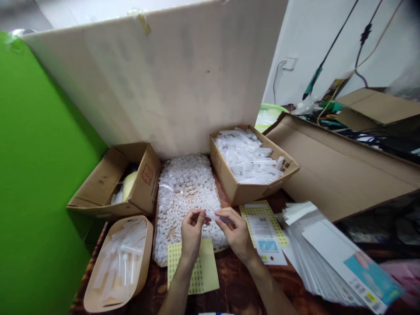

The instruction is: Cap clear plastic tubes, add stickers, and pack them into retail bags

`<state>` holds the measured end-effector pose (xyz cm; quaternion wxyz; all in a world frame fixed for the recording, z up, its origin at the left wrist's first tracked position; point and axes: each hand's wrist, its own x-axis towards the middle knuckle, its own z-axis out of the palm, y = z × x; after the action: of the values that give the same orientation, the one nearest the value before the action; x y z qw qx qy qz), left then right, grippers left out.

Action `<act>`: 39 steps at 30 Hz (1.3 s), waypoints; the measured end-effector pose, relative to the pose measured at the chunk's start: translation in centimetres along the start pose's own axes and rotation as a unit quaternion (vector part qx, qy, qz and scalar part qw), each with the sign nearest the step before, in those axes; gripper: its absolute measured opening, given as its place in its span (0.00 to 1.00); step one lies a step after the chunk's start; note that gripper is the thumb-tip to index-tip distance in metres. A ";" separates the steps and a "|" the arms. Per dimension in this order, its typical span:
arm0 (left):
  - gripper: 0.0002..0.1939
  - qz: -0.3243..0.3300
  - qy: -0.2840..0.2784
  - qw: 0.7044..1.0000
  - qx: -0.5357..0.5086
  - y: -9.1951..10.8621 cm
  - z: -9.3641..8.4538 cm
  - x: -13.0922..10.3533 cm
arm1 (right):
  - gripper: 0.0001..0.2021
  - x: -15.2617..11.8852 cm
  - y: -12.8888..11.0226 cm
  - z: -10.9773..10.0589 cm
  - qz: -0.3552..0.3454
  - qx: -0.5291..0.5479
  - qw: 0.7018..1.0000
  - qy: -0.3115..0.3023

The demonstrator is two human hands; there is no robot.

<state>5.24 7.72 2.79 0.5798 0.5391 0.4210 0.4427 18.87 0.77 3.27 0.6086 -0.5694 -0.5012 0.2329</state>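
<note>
My left hand [191, 232] and my right hand [236, 233] are raised close together over a tray of small white pieces [187, 175]. A short translucent plastic tube [213, 215] lies between the fingertips, its near end in the pinch of my right hand. My left thumb and fingers are pinched together at its other side; whatever they hold is too small to make out. Below my left wrist, a yellow sticker sheet [208, 267] with rows of small dark marks lies partly over the tray's front edge.
Left stand an oval tub of clear tubes [146, 253] and an open carton [144, 175]. Behind on the right is a cardboard box [226, 181] full of tubes. Another sticker sheet [267, 210], a printed card [262, 232] and a stack of printed packets [328, 258] lie right.
</note>
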 end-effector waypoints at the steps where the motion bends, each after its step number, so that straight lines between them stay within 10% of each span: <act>1: 0.17 0.010 -0.005 1.000 0.006 0.1 -0.1 -0.2 | 0.07 -0.1 0.0 -0.1 0.008 0.006 1.000 -0.001; 10: 0.13 0.168 -0.146 0.965 0.140 2.2 -2.3 -1.1 | 0.18 -1.0 0.8 -2.1 0.158 0.101 0.979 -0.084; 21: 0.14 0.158 -0.187 0.939 0.241 2.8 -3.0 -2.2 | 0.11 -1.4 -0.1 -2.0 0.090 0.023 0.991 -0.096; 27: 0.30 0.017 -0.194 0.942 0.273 2.0 -3.6 -3.0 | 0.06 -2.0 -0.1 -1.3 0.028 0.005 0.991 -0.129; 33: 0.07 0.279 -0.174 0.876 0.352 1.9 -3.6 -3.2 | 0.15 -3.0 0.5 0.1 0.148 0.097 0.976 -0.125; 39: 0.13 0.466 -0.262 0.729 0.428 1.5 -5.2 -2.9 | 0.24 -3.6 0.8 0.8 0.377 0.341 0.839 -0.195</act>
<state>-0.63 6.27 3.94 0.0959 0.9530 0.0930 0.2718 17.03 -1.73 1.19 0.5186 -0.4137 -0.2449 0.7070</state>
